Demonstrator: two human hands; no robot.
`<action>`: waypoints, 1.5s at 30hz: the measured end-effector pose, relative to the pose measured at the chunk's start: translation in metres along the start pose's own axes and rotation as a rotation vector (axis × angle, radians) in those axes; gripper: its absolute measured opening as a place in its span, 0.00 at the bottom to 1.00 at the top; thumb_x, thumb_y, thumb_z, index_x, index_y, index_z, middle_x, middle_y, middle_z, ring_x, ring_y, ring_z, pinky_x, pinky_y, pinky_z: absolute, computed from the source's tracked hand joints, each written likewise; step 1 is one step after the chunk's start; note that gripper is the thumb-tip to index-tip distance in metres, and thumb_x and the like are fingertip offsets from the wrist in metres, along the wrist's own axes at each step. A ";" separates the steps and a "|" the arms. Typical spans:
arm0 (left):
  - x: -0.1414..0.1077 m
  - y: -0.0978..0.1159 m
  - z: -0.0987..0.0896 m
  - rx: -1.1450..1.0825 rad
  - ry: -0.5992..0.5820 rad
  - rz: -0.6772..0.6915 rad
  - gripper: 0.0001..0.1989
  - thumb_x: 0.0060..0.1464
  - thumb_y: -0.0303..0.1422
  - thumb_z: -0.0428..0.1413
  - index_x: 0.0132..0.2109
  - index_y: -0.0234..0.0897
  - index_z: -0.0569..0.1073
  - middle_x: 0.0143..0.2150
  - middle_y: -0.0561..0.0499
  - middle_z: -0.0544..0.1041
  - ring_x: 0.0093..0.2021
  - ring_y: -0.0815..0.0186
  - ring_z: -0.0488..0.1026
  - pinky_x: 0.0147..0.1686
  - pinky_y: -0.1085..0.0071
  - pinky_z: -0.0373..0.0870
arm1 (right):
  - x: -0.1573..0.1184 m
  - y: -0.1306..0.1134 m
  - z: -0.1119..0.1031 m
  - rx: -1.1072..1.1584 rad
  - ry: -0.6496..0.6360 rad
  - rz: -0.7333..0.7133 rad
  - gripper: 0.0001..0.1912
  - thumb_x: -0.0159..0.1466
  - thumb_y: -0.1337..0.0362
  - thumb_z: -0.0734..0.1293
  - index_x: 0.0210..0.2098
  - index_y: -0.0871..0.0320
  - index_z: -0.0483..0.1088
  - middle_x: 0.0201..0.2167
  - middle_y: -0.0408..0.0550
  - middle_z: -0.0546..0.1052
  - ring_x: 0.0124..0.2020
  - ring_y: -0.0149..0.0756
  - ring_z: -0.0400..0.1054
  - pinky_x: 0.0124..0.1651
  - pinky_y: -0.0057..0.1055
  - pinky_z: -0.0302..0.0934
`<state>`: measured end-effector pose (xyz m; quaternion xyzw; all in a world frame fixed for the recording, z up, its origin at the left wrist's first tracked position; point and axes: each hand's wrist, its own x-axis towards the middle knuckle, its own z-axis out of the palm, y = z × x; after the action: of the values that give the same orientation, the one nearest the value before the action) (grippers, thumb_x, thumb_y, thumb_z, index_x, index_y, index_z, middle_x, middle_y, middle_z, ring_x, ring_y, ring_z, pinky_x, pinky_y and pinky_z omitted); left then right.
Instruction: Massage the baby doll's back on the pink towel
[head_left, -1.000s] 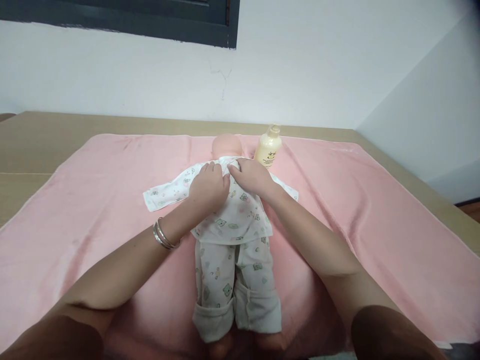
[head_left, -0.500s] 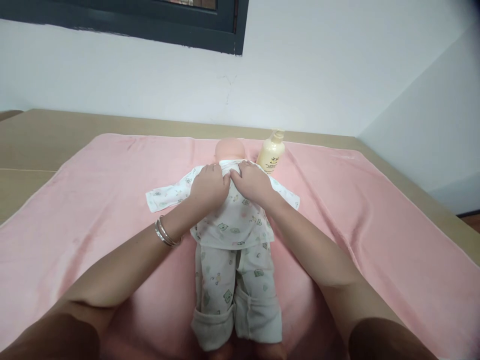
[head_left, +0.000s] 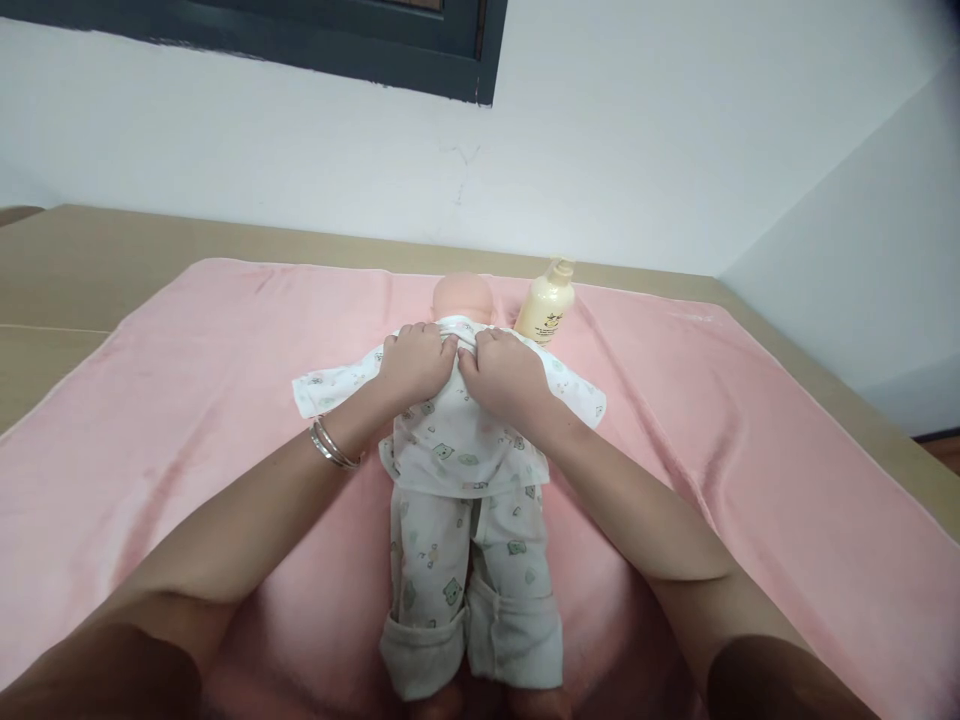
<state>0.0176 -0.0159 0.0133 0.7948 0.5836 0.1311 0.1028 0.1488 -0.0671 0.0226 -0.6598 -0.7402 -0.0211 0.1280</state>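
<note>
A baby doll lies stretched out away from me, its bald head (head_left: pixel 463 297) at the far end and no face showing. It wears a white printed shirt (head_left: pixel 472 455) and matching trousers (head_left: pixel 435 560) with rolled cuffs. On the left of the upper body, my left hand (head_left: pixel 420 365) has its fingers curled into the shirt below the collar. My right hand (head_left: pixel 506 370) grips the cloth the same way on the right. The thumbs nearly meet at the middle, where the fabric bunches. Both sleeves spread outward on the blanket.
A pink blanket (head_left: pixel 247 400) with some creases lies under the doll on a wooden surface (head_left: pixel 112 260). A cream pump bottle (head_left: pixel 546 305) stands right of the doll's head. Behind is a white wall (head_left: pixel 600 150) with a dark window frame (head_left: pixel 337 45).
My fingers have curled in more, and the cloth by the collar has gathered into folds. My right hand has shifted slightly; the doll stays in place. The view has tilted a little.
</note>
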 end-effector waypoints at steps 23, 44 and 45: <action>-0.019 0.013 0.004 -0.014 0.050 0.078 0.17 0.64 0.31 0.42 0.51 0.28 0.71 0.55 0.32 0.74 0.59 0.48 0.69 0.59 0.53 0.66 | 0.025 0.020 0.015 0.110 -0.056 -0.006 0.25 0.73 0.60 0.51 0.56 0.72 0.68 0.60 0.68 0.71 0.63 0.51 0.63 0.66 0.42 0.53; -0.012 0.007 0.004 0.076 0.079 0.186 0.20 0.65 0.33 0.40 0.47 0.28 0.74 0.49 0.33 0.77 0.53 0.48 0.72 0.57 0.54 0.66 | 0.028 0.026 0.010 0.167 -0.121 0.011 0.25 0.74 0.57 0.49 0.51 0.67 0.70 0.58 0.65 0.73 0.62 0.51 0.64 0.63 0.42 0.56; -0.010 0.005 0.004 0.053 0.064 0.176 0.19 0.65 0.33 0.40 0.46 0.28 0.74 0.49 0.34 0.77 0.53 0.49 0.72 0.56 0.55 0.67 | 0.024 0.023 0.009 0.149 -0.118 0.000 0.25 0.74 0.58 0.49 0.52 0.68 0.70 0.58 0.65 0.73 0.63 0.51 0.63 0.64 0.42 0.55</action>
<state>0.0210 -0.0268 0.0108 0.8408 0.5177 0.1497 0.0512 0.1679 -0.0386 0.0162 -0.6486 -0.7458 0.0730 0.1330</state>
